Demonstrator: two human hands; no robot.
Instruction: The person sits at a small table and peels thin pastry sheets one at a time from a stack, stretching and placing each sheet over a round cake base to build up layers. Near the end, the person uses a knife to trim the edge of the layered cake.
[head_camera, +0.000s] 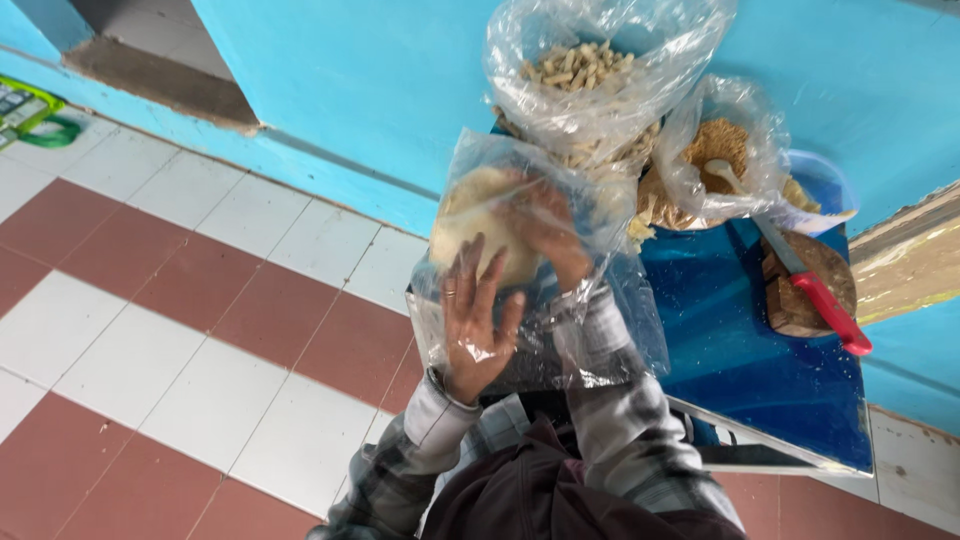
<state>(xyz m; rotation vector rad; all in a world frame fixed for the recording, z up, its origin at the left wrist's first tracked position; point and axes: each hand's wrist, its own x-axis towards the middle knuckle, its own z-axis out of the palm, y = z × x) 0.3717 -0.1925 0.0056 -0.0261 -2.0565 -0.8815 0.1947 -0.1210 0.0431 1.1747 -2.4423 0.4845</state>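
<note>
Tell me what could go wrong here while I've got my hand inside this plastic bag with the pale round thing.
1. The thin clear bag is stretched over your right hand; it might tear.
2. The pale round piece rests only against your left hand through the plastic and could slip to the tiled floor.
3. The red-handled knife overhangs the wooden block and could be knocked off.

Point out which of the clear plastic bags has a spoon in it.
The bag of brown crumbs at the far right of the blue table: a white spoon lies inside. The others hold pale sticks or a round flatbread.
</note>
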